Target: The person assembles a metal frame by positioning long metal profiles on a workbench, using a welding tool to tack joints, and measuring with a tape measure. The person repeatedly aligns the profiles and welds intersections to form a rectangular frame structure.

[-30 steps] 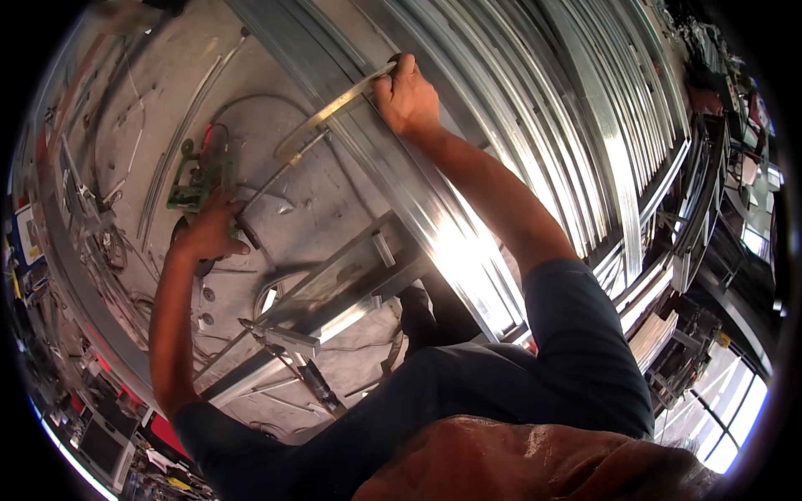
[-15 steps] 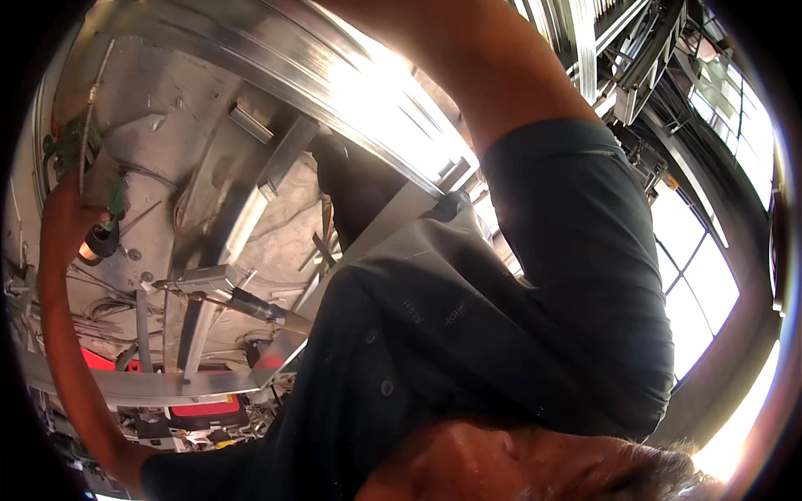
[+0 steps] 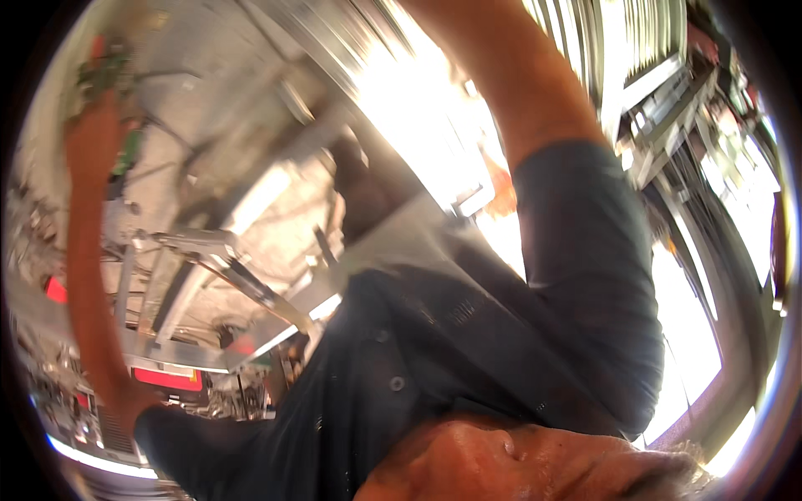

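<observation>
My left arm stretches out along the left side, and my left hand (image 3: 92,140) is closed around a green tool (image 3: 129,150). Motion smears the tool, so its exact kind is not clear. A small patch of red shows just beyond the hand. My right forearm (image 3: 535,75) reaches up past the top edge over brightly lit metal profiles (image 3: 409,92). The right hand itself is out of the picture. Between my arms lies a grey gun-shaped tool (image 3: 199,242) with a long dark shaft, at a metal bar (image 3: 259,200).
A metal frame edge (image 3: 196,355) runs across the lower left, with a red case (image 3: 167,380) beyond it. Cables and loose pieces lie on the worn floor (image 3: 276,213). Long metal profiles and a rack (image 3: 660,108) stand at the upper right, near bright windows (image 3: 693,334).
My left hand has moved farther up the picture and slightly right, with the green tool still in it. The whole view has shifted and blurred. My right forearm sits slightly farther right.
</observation>
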